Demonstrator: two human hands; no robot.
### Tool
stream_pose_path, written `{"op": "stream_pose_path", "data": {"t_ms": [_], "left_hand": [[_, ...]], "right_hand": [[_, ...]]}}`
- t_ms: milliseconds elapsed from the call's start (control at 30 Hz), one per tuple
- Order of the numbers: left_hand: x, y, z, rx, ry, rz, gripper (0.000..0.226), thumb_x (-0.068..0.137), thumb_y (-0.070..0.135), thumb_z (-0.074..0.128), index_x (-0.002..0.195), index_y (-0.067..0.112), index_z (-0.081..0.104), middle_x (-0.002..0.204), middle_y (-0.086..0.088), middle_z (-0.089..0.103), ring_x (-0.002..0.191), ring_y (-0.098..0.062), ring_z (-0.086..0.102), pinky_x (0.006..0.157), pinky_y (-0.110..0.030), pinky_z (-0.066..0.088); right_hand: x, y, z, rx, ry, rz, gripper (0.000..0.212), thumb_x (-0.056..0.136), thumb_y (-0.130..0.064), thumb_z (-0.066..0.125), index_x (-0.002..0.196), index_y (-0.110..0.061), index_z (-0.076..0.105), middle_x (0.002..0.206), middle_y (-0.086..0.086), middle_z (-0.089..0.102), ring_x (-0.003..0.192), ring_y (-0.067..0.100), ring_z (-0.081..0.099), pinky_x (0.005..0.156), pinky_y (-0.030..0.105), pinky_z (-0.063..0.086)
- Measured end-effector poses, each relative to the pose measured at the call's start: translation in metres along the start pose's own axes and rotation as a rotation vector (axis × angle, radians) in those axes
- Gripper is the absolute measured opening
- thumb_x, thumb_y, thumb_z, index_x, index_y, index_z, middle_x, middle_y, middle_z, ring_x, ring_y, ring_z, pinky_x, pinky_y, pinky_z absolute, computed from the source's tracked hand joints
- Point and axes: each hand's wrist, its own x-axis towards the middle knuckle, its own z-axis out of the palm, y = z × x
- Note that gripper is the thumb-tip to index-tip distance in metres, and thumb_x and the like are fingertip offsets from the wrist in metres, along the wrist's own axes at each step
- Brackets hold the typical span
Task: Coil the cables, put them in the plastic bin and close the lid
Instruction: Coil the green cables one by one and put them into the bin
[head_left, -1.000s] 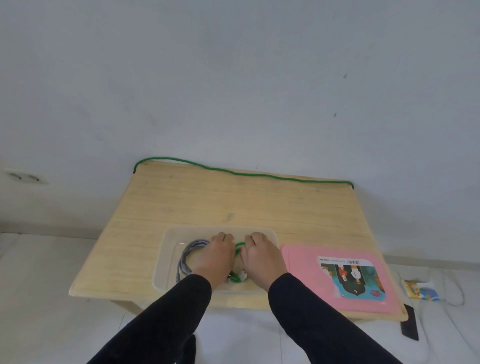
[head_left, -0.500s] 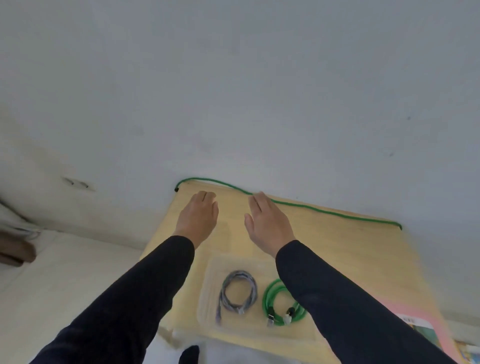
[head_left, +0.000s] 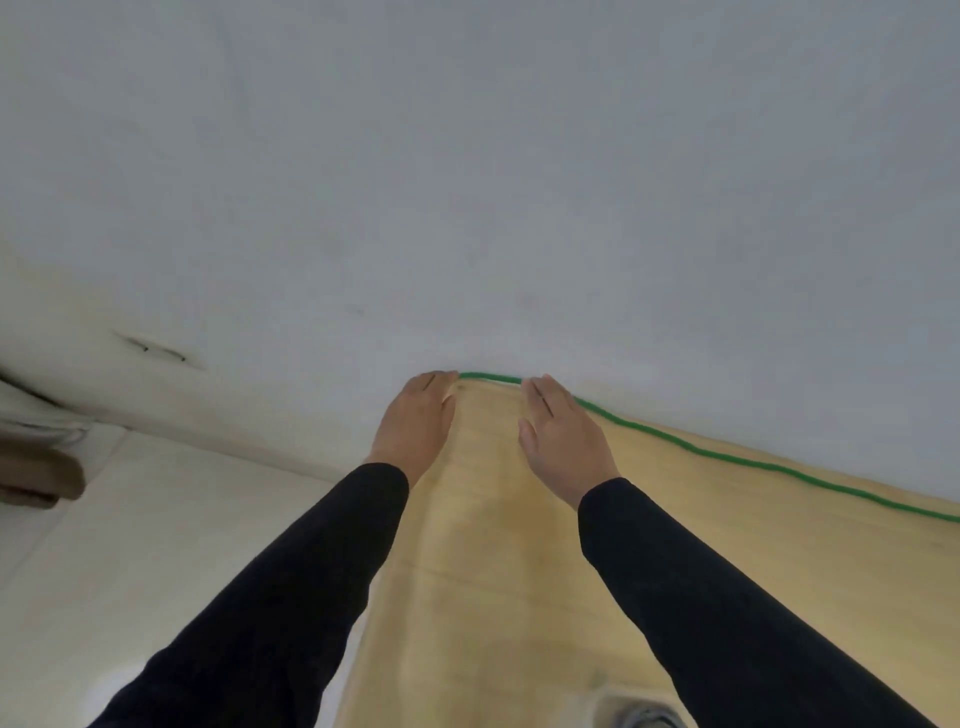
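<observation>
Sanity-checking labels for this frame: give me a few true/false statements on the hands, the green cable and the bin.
1. Both hands are stretched to the far edge of the light wooden table. True.
2. The long green cable lies coiled in the middle of the table. False: it runs straight along the far edge, against the wall.
3. The left hand is at the cable's left end, at the table's corner. True.
4. The right hand has lifted the cable clear of the table. False: the cable lies flat and the hand is open over it.
5. The clear plastic bin is fully in view. False: only a corner shows at the bottom edge.
</observation>
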Motion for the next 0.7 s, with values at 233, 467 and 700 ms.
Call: {"op": "stream_pose_path", "data": {"t_ms": [233, 467, 700], "left_hand": [[0.034, -0.031, 0.035, -0.129, -0.057, -0.014, 0.036, 0.095, 0.018, 0.042, 0.130, 0.017, 0.051, 0.132, -0.006, 0.053, 0.121, -0.020, 0.048, 0.096, -0.019, 0.030], [0.051, -0.040, 0.044, -0.223, 0.026, -0.002, 0.023, 0.089, 0.008, 0.052, 0.107, 0.013, 0.066, 0.111, -0.004, 0.060, 0.111, -0.015, 0.048, 0.087, -0.018, 0.035], [0.049, -0.043, 0.046, -0.194, 0.075, 0.061, 0.019, 0.089, 0.000, 0.049, 0.098, 0.009, 0.063, 0.103, -0.006, 0.056, 0.096, -0.016, 0.053, 0.078, -0.013, 0.037]], "right_hand": [[0.031, 0.011, 0.052, -0.005, 0.002, 0.013, 0.042, 0.088, -0.010, 0.053, 0.127, 0.003, 0.047, 0.122, 0.016, 0.058, 0.114, 0.028, 0.055, 0.099, 0.036, 0.044], [0.043, 0.011, 0.077, -0.010, 0.051, 0.011, 0.044, 0.079, -0.003, 0.066, 0.121, 0.002, 0.052, 0.111, 0.015, 0.063, 0.106, 0.024, 0.048, 0.091, 0.037, 0.051], [0.048, 0.009, 0.080, -0.062, 0.107, 0.083, 0.014, 0.083, -0.012, 0.060, 0.097, -0.010, 0.064, 0.084, 0.004, 0.065, 0.086, 0.022, 0.046, 0.064, 0.034, 0.047]]}}
